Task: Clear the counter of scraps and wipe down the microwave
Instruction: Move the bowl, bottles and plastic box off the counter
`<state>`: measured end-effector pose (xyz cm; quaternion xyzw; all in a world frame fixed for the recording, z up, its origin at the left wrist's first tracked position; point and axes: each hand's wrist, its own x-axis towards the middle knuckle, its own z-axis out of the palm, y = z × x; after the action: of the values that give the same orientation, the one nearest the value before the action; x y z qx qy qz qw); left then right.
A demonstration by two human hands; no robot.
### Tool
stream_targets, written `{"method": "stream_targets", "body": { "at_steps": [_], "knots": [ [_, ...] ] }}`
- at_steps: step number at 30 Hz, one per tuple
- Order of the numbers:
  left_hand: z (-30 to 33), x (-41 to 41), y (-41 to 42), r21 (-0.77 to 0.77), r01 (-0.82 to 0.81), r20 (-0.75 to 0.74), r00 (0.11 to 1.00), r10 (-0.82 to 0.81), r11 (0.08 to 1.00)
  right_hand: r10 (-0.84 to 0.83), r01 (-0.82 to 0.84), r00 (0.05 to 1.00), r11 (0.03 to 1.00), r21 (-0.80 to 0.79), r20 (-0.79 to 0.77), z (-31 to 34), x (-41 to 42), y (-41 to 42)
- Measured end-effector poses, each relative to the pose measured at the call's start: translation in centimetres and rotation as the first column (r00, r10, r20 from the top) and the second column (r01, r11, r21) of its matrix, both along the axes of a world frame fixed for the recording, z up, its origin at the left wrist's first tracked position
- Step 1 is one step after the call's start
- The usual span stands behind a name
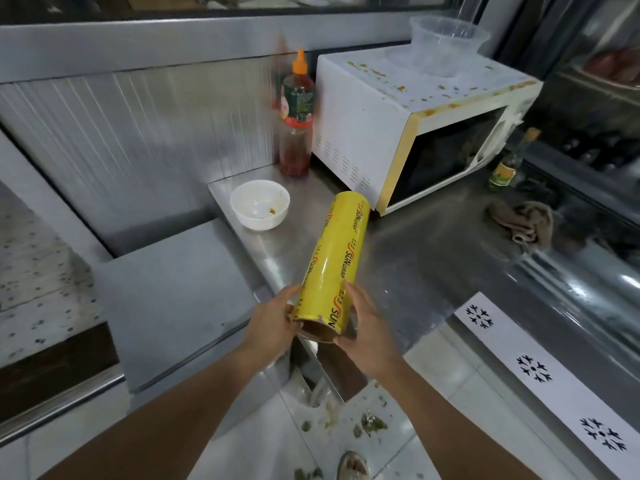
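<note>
Clearing counter: left hand, right hand gripping wrap roll; next, rag at 2 o'clock for stained microwave.

One microwave, one roll of cling film, one bowl, two bottles: a sauce bottle and a small bottle; one rag, one tub.

The steel counter carries a microwave, bowl, sauce bottle, rag and small bottle.

free: steel counter | blocking: microwave, bowl
</note>
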<state>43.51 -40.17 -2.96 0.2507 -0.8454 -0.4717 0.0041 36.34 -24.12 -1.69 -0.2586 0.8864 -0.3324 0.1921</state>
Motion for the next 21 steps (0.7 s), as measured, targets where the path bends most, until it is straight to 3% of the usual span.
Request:
{"method": "stream_targets", "body": {
  "at_steps": [7,10,21],
  "knots": [
    [2.6,-0.2,0.0,-0.179,-0.039,-0.035,0.999,0.033,0.983,0.017,-0.018,1.0,0.999,-0.043,-0.018,1.1,0.3,0.2],
    [5.2,-0.4,-0.2,-0.173,-0.061,-0.066,0.997,0.05,0.983,0.039,-0.042,0.999,0.997,-0.063,-0.037,2.7,0.5,0.0],
    [15.5,-4.6,0.1,-0.373,-0.147,-0.177,0.98,0.086,0.916,-0.005,-0.083,0.957,0.953,-0.292,-0.29,11.0,-2.7,-1.2]
  ]
}}
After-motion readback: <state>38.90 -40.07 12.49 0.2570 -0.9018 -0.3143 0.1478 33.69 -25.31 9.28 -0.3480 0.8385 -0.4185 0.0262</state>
